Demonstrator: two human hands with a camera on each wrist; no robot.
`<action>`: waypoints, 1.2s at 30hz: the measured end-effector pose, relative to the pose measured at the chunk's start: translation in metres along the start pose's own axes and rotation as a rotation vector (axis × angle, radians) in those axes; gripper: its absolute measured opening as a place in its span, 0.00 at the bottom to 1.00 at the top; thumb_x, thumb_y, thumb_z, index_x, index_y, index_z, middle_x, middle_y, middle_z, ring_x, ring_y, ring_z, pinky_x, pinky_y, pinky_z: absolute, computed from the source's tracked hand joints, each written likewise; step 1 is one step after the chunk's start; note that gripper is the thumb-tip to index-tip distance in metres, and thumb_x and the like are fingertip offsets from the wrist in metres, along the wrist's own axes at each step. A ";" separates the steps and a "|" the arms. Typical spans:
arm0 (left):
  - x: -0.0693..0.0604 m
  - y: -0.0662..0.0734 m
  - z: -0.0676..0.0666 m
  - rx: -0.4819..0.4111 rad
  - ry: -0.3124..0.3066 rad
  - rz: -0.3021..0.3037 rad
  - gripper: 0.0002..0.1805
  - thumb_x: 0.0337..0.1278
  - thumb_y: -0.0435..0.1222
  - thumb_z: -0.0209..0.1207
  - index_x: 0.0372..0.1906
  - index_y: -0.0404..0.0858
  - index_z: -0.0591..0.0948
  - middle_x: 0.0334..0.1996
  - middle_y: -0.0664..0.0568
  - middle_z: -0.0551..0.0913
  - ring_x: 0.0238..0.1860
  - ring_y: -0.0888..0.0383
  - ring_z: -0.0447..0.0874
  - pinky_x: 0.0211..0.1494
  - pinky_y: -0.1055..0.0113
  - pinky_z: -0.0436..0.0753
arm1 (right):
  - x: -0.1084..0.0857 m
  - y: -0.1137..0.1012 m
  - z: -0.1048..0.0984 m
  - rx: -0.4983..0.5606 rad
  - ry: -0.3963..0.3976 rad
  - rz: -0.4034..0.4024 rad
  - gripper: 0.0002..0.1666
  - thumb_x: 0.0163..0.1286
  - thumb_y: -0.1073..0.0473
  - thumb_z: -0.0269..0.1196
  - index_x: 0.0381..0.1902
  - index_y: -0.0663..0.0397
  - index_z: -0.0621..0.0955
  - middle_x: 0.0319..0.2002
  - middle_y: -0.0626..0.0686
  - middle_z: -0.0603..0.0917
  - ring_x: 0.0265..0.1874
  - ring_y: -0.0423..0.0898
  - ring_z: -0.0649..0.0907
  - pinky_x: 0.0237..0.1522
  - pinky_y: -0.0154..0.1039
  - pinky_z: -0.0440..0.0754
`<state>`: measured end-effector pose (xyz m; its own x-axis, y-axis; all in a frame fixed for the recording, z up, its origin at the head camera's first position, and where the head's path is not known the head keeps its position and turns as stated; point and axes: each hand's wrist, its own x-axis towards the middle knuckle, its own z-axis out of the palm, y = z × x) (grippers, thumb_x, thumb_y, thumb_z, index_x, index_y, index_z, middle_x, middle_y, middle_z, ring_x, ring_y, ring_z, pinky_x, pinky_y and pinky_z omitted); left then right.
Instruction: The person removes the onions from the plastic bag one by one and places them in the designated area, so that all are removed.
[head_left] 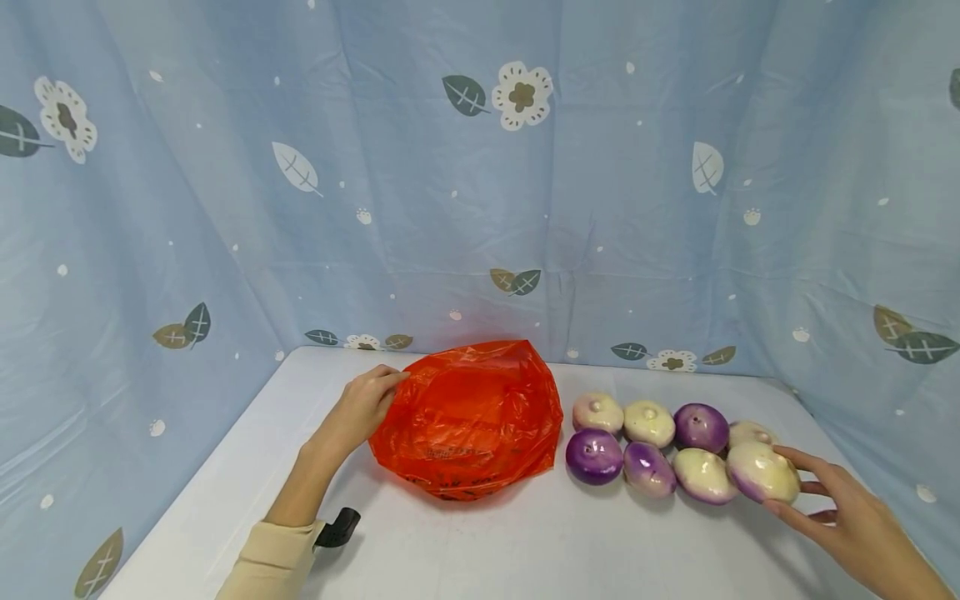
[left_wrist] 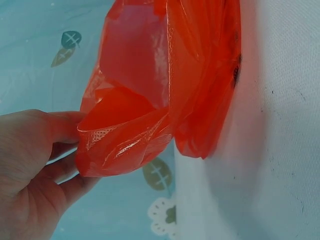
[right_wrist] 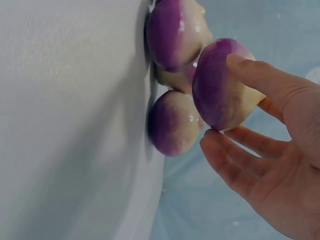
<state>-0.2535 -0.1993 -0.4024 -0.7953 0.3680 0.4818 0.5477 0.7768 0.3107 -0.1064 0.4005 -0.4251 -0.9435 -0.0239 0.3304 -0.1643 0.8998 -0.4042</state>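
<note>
In the head view, my left hand [head_left: 367, 404] pinches the left rim of a red plastic bag [head_left: 465, 425]. The bag's mouth gapes in the left wrist view, where the hand [left_wrist: 35, 165] grips its edge with the fingertips partly behind the film. My right hand [head_left: 847, 508] holds a shiny purple-and-cream onion [head_left: 765, 472] between thumb and fingers. From the right wrist view, this onion [right_wrist: 225, 85] is lifted off the table, the thumb of the hand [right_wrist: 280, 145] pressing its side. Several more onions [head_left: 648, 469] lie in two rows left of that hand.
A white table [head_left: 525, 550] carries everything. Blue curtains [head_left: 450, 167] with flower and leaf prints enclose its back and sides. A black device [head_left: 339, 528] sticks out by my left sleeve [head_left: 273, 554]. The onion rows begin close to the bag's right side.
</note>
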 end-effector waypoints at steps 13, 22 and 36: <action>0.000 -0.001 0.000 -0.001 0.002 -0.006 0.16 0.58 0.22 0.60 0.51 0.29 0.84 0.42 0.43 0.85 0.41 0.49 0.86 0.46 0.56 0.88 | -0.001 0.011 0.000 -0.062 -0.059 0.070 0.43 0.56 0.48 0.74 0.62 0.63 0.69 0.51 0.69 0.76 0.34 0.62 0.84 0.20 0.33 0.82; 0.000 -0.001 -0.001 0.004 0.014 -0.002 0.16 0.57 0.22 0.60 0.50 0.30 0.84 0.42 0.44 0.85 0.41 0.49 0.86 0.46 0.56 0.88 | -0.005 0.025 0.007 -0.060 -0.056 0.048 0.43 0.53 0.49 0.76 0.60 0.63 0.70 0.48 0.70 0.79 0.27 0.32 0.81 0.20 0.32 0.82; -0.002 -0.001 -0.001 -0.014 -0.010 -0.024 0.15 0.59 0.23 0.57 0.50 0.32 0.85 0.43 0.45 0.85 0.42 0.50 0.86 0.46 0.58 0.88 | -0.005 0.027 0.013 -0.066 -0.257 0.161 0.48 0.60 0.42 0.70 0.65 0.67 0.64 0.54 0.75 0.74 0.39 0.62 0.84 0.28 0.45 0.86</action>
<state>-0.2521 -0.2011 -0.4022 -0.8110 0.3545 0.4653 0.5317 0.7784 0.3338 -0.1099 0.4191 -0.4486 -0.9991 0.0193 0.0372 0.0039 0.9270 -0.3750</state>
